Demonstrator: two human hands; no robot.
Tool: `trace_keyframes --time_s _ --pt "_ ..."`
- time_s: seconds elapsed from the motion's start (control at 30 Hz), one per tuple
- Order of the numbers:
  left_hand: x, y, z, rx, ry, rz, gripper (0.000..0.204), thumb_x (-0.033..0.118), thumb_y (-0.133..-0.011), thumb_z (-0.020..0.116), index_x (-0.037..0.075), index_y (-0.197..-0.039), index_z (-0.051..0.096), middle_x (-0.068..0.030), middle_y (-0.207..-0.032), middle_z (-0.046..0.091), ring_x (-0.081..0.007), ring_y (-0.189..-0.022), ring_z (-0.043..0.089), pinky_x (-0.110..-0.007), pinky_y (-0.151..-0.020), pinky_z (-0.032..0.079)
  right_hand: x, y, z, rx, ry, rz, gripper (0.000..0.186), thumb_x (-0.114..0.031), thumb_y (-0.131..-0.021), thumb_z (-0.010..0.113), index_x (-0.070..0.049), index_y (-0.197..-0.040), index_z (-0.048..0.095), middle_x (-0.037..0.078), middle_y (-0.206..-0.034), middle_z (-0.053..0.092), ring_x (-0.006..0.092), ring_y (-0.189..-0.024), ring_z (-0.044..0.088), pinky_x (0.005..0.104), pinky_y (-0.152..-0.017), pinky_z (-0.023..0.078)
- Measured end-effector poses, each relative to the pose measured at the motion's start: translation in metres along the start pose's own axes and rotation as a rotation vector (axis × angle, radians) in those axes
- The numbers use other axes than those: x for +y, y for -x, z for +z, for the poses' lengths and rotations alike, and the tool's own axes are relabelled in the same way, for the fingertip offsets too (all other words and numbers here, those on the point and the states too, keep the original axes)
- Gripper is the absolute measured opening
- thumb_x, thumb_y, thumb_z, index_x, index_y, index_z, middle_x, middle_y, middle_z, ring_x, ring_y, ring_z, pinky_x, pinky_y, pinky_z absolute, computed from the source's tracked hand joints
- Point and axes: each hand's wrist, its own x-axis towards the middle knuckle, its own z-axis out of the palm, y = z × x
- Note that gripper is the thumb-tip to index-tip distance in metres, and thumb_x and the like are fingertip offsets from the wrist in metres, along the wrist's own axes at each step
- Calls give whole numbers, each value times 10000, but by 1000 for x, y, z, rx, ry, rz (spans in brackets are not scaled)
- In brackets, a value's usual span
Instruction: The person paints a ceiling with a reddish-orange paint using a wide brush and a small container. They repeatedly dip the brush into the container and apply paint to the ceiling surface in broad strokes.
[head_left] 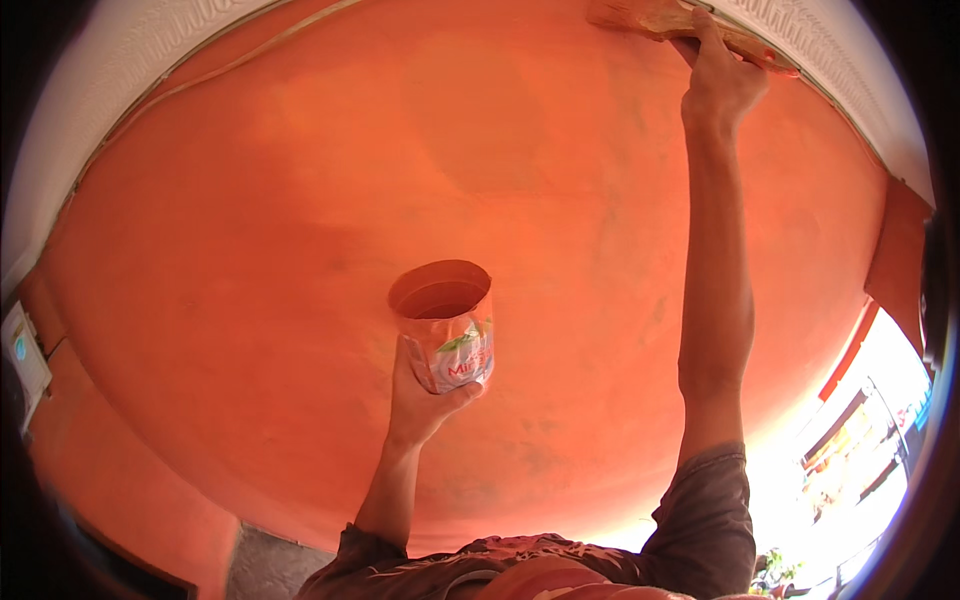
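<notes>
The top edge crops the brush (pixel 645 18), while the container (pixel 450 345) partly hides the left hand (pixel 425 405).

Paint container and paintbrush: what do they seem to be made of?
Paint container: probably thin plastic, somewhat glossy, given shiny highlights on its printed side. Paintbrush: handle possibly wood, smeared, judging by its brownish tone; bristles unclear.

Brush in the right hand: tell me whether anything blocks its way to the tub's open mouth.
Nothing visible does. The brush is in the raised right hand near the white moulding; the tub is in the left hand, lower and to the left, its mouth uncovered. Only orange wall shows between them.
</notes>
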Motion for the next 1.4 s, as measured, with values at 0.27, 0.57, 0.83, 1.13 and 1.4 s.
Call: trace_keyframes --time_s 0.27,0.57,0.83,1.13,1.4 --pt "-9 -2 -5 13 -7 -90 813 -96 -719 816 4 -1393 372 -115 -1301 555 -217 -1183 630 -382 -928 603 10 -125 -111 35 433 -73 299 -29 -826 830 145 -979 641 157 -1051 697 203 -838 726 311 -773 679" --pt "-34 9 -23 31 1 -81 859 -47 -709 848 7 -1414 361 -111 -1281 577 -200 -1111 650 -364 -891 607 -25 -56 -66 -368 656 -352 259 -35 -925 659 -79 -710 521 4 -607 544 126 -519 472 305 -468 382" --pt "-20 -3 -3 -14 70 -16 732 -13 -743 829 -7 -1363 440 -87 -1109 661 -161 -921 694 -315 -793 612 -46 84 89 -798 801 -639 83 -125 -908 660 -50 -923 695 136 -694 656 278 -630 636 419 -570 488" --pt "9 -21 18 -75 20 3 650 84 -770 866 -9 -1303 506 -63 -1029 680 -134 -856 686 -291 -735 581 -37 -17 40 -529 451 -65 300 -170 -896 756 -2 -715 587 111 -681 697 158 -584 671 342 -543 534" --pt "9 -10 17 -54 73 -26 666 39 -754 870 -5 -1311 508 -55 -1070 674 -141 -899 689 -298 -762 591 -29 -186 -124 -297 540 -181 145 -63 -920 718 1 -857 604 104 -736 692 196 -595 707 333 -500 626"
